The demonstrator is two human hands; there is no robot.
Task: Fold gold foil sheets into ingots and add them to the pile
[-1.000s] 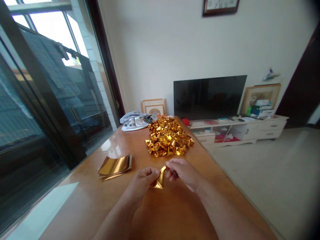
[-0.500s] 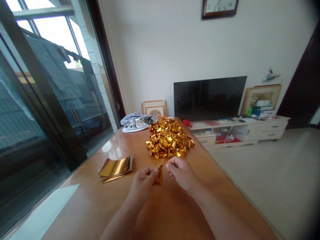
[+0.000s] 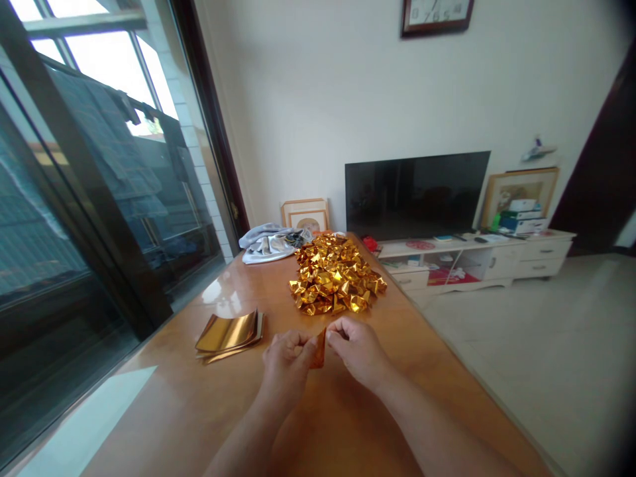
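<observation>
Two hands (image 3: 322, 354) pinched one folded gold piece (image 3: 318, 349). At twelve o'clock lay one heap of folded gold pieces (image 3: 335, 273), too many to count. One stack of gold sheets (image 3: 229, 334) sat at nine o'clock.

Both hands, left hand (image 3: 285, 358) and right hand (image 3: 358, 350), pinch a small folded gold foil paper (image 3: 318, 349) just before the heap of folded gold foil pieces (image 3: 335, 273).

The gold foil piece (image 3: 318, 349) is largely covered by fingertips; the clock (image 3: 436, 14) is cut off (top edge), its numerals unreadable.
</observation>
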